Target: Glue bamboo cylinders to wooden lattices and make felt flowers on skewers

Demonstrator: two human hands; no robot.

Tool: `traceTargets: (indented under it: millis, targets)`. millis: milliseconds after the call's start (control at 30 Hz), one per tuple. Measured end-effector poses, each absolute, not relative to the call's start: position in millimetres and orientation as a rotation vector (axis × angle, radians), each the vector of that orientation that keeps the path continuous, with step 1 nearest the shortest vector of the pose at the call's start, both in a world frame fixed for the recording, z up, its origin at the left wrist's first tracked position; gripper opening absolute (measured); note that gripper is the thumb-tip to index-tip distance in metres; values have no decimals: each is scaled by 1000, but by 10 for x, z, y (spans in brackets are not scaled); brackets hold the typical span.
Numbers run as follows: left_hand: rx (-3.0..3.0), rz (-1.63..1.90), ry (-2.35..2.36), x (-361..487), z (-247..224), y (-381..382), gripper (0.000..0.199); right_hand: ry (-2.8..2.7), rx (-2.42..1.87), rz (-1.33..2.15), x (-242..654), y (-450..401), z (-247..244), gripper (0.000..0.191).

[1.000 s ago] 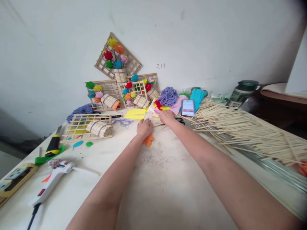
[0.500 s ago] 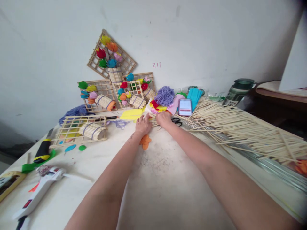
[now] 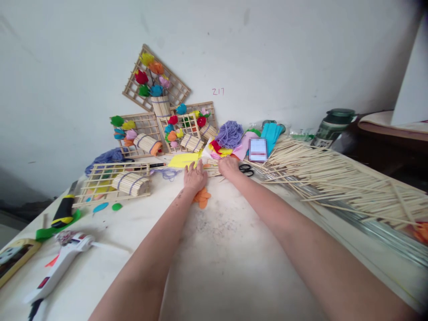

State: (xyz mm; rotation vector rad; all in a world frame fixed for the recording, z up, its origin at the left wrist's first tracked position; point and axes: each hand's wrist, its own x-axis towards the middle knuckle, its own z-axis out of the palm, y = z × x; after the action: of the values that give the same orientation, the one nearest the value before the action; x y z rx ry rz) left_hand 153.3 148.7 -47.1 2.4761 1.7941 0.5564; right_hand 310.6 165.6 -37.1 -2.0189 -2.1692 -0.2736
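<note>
leftward, the left hand (image 3: 195, 177) has slid from the right hand (image 3: 228, 166), its fingers spread near the yellow sheet (image 3: 182, 160). the hands sit farther apart; whether the right grips anything, i cannot tell. orange petal cut-outs (image 3: 202, 200) lie on the table (image 3: 230, 267) by the left wrist.

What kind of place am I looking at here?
It looks like a craft worktable against a wall, perhaps in a small workshop or a home. The signs are the glue gun at the left, the big spread of thin wooden sticks at the right, and the stick lattices with bright flowers at the back.
</note>
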Motion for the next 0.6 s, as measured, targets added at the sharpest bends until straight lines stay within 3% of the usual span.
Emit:
traceTargets:
  millis: [167, 400, 600]
  targets:
    - [2165, 705, 1778, 1363, -466, 1455, 56, -2150, -1990, -261, 3109, 1609, -334, 32]
    - [1425, 1231, 1482, 1031, -480, 1286, 46, -2047, -2026, -245, 3171, 1518, -186, 36]
    - [1349, 1308, 1357, 805, -501, 1029, 48, -1919, -1982, -169, 3063, 1255, -72, 31]
